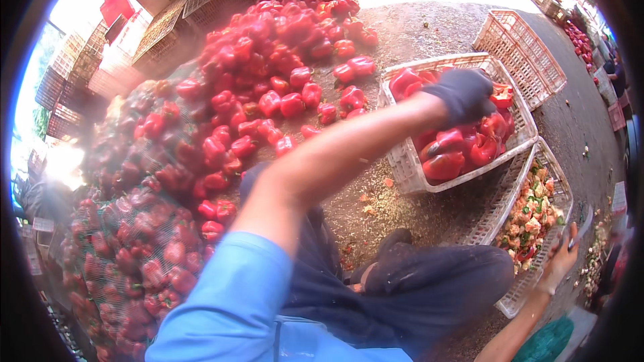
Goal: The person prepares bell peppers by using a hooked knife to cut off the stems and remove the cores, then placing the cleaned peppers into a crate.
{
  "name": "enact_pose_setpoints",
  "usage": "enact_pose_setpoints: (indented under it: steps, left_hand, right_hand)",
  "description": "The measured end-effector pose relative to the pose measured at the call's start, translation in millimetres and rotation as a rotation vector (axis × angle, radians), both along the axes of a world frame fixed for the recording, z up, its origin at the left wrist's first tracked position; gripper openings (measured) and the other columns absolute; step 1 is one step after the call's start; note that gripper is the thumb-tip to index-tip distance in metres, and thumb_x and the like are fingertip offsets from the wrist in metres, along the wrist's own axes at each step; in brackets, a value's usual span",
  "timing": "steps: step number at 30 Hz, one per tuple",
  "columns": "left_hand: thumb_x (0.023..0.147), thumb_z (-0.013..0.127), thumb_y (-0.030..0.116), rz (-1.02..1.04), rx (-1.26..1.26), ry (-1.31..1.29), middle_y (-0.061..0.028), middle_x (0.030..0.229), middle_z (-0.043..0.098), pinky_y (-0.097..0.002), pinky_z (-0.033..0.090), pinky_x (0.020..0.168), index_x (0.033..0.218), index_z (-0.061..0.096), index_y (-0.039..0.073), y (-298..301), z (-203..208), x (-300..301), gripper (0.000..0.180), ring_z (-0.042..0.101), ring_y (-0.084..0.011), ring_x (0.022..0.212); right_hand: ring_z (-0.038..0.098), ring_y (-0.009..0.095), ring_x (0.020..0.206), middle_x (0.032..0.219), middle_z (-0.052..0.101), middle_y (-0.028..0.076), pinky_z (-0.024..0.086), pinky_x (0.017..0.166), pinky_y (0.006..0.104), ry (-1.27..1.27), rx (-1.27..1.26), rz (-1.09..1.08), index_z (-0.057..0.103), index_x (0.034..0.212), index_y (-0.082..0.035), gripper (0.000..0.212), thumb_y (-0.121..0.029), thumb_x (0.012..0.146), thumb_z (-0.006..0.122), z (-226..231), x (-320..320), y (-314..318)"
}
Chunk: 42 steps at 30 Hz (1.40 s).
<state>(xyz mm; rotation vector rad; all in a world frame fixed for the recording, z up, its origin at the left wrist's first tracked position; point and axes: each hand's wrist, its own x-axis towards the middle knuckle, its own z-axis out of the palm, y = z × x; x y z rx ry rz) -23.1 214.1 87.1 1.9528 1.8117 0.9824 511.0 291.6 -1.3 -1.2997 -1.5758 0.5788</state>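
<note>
you're in what looks like a produce yard: heaped peppers (258,50), mesh sacks (144,261), crates (520,60), scrap-littered floor (443,33).

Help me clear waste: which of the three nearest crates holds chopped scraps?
The front crate, beside the right hand: it holds pale and orange scraps. The middle crate, under the gloved left hand, holds red peppers; the back crate shows no scraps.

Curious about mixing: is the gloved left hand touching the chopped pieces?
Apart. The head view shows the gloved left hand over the red peppers, clear of the chopped pieces in another crate.
</note>
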Motion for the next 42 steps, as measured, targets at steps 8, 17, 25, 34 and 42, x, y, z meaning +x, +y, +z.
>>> enact_pose_setpoints:
  steps: [8,17,25,34,42]
  left_hand:
    - [0.09,0.077,0.037,0.686,-0.342,0.157,-0.0191,0.125,0.077,-0.0439,0.057,0.1,0.135,0.072,0.01,-185.0,-147.3,-298.2,0.053,0.073,-0.0362,0.118]
    - [0.079,0.084,0.03,0.613,-0.72,0.331,-0.024,0.156,0.057,-0.0474,0.047,0.12,0.159,0.046,0.005,-243.7,-260.9,-356.8,0.092,0.055,-0.0414,0.144]
    - [0.079,0.083,0.028,0.579,-0.806,0.338,-0.0248,0.145,0.064,-0.0459,0.051,0.114,0.147,0.056,0.003,-188.6,-301.1,-380.3,0.077,0.062,-0.0417,0.134]
    - [0.08,0.085,0.03,0.841,-0.485,-0.201,-0.0207,0.137,0.069,-0.0434,0.054,0.111,0.147,0.061,0.001,-225.9,-315.8,-349.8,0.077,0.066,-0.0331,0.13]
    - [0.102,0.066,0.023,0.478,-0.126,-1.359,-0.0044,0.126,0.074,-0.033,0.057,0.088,0.141,0.069,0.01,-226.6,-220.3,-317.6,0.04,0.072,-0.0184,0.111]
  right_hand:
    - [0.056,0.012,0.093,0.124,0.062,0.005,0.044,0.073,0.0283,0.509,-0.519,-0.023,0.053,0.157,-0.01,0.047,-0.023,0.112,0.057,-14.0,-24.4,-88.4]
    - [0.06,0.038,0.135,0.154,0.057,0.015,0.052,0.115,0.0546,0.635,-0.893,0.369,0.052,0.156,-0.01,0.057,-0.044,0.111,0.055,-34.9,8.1,-46.7]
    - [0.064,0.033,0.123,0.138,0.064,0.014,0.054,0.107,0.0468,0.456,-0.813,-0.271,0.052,0.157,-0.009,0.063,-0.053,0.111,0.05,22.2,-120.9,-85.7]
    - [0.053,0.007,0.069,0.102,0.063,-0.003,0.042,0.057,0.0206,0.136,-0.62,0.01,0.051,0.157,-0.008,0.053,-0.038,0.114,0.057,-7.5,-55.0,-65.1]
    - [0.046,0.003,0.056,0.08,0.058,-0.005,0.036,0.046,0.0205,-0.135,-0.268,-0.013,0.062,0.148,-0.012,0.038,-0.019,0.111,0.063,-2.3,-76.4,-55.2]
